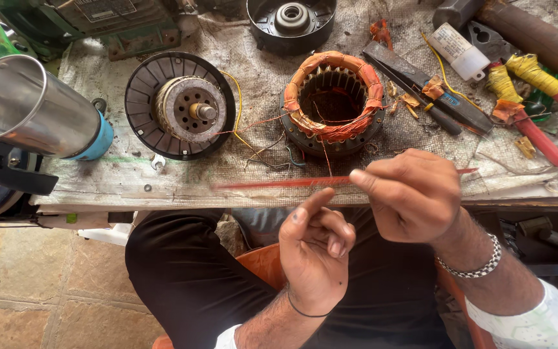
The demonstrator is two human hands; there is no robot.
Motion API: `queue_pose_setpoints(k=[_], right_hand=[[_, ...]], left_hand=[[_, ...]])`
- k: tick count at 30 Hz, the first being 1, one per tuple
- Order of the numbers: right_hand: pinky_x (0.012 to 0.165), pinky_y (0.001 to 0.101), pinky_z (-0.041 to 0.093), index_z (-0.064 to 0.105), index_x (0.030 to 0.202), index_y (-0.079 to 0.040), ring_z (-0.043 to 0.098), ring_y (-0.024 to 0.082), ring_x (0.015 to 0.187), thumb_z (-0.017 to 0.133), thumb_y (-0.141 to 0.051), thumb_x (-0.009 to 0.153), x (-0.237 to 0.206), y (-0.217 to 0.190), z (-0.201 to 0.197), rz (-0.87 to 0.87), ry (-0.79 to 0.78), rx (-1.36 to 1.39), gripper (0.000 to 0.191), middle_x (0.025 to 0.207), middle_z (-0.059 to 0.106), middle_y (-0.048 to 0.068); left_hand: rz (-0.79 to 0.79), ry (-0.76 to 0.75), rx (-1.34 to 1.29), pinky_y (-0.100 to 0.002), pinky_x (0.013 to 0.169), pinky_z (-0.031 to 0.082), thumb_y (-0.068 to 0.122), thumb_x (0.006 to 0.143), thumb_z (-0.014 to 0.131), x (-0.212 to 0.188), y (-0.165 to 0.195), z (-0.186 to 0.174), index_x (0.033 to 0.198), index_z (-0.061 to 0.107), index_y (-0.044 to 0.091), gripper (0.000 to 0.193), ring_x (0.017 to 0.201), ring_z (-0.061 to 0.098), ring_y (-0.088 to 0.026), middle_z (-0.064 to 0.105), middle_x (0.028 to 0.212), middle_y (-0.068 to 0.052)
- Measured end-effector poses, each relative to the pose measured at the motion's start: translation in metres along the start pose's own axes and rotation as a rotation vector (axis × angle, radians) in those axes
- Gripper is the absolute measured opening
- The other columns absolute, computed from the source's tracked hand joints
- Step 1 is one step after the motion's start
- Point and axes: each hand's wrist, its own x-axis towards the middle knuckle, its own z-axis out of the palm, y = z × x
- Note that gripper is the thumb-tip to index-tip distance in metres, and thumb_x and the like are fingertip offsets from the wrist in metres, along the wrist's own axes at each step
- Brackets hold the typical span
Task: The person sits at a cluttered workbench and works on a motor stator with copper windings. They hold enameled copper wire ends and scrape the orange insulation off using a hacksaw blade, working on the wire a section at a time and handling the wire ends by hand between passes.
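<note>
A motor stator (332, 103) with orange copper windings stands on the bench, thin copper wires trailing from it toward me. My right hand (411, 194) is closed on a thin red sleeve tube (272, 183), which stretches left, blurred, along the bench's front edge. My left hand (314, 249) sits just below it with fingers curled and the thumb raised; I cannot tell whether it pinches a fine wire. A black rotor housing (180, 105) with a shaft lies left of the stator.
A shiny metal cylinder with a blue cap (30, 106) lies at the left. Black pliers (421, 87), red and yellow taped tool handles (527, 103), a white bottle (458, 50) and a black end cover (290, 22) crowd the back and right. My black-trousered legs are below.
</note>
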Motion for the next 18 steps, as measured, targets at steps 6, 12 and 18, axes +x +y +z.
queue_pose_setpoints(k=[6,12,18], right_hand=[[0.059,0.0358,0.050,0.071,0.111,-0.002,0.066,0.023,0.069,0.070,0.014,0.081,0.0007,-0.0041,-0.0006,0.114,-0.031,-0.102,0.034,0.089,0.071,0.010],[0.056,0.0343,0.049,0.073,0.111,-0.003,0.067,0.021,0.067,0.069,0.014,0.079,0.0004,-0.0012,-0.0010,0.146,-0.090,-0.095,0.036,0.089,0.073,0.010],[0.057,0.0339,0.051,0.072,0.111,-0.004,0.070,0.021,0.071,0.068,0.012,0.078,-0.0007,-0.0003,-0.0010,0.162,-0.114,-0.078,0.037,0.089,0.073,0.010]], left_hand=[[-0.024,-0.026,-0.026,-0.024,0.057,0.043,0.038,0.110,0.040,0.0082,0.0032,0.0067,0.150,0.051,-0.001,0.057,0.063,0.049,-0.009,0.068,0.087,-0.008],[-0.086,-0.171,-0.022,-0.024,0.060,0.045,0.042,0.113,0.036,0.0050,0.0020,0.0053,0.161,0.043,0.005,0.061,0.066,0.050,-0.008,0.068,0.089,-0.007],[-0.058,-0.138,0.017,-0.024,0.062,0.046,0.043,0.115,0.037,0.0090,-0.0025,0.0008,0.159,0.044,0.003,0.060,0.068,0.051,-0.006,0.068,0.095,-0.009]])
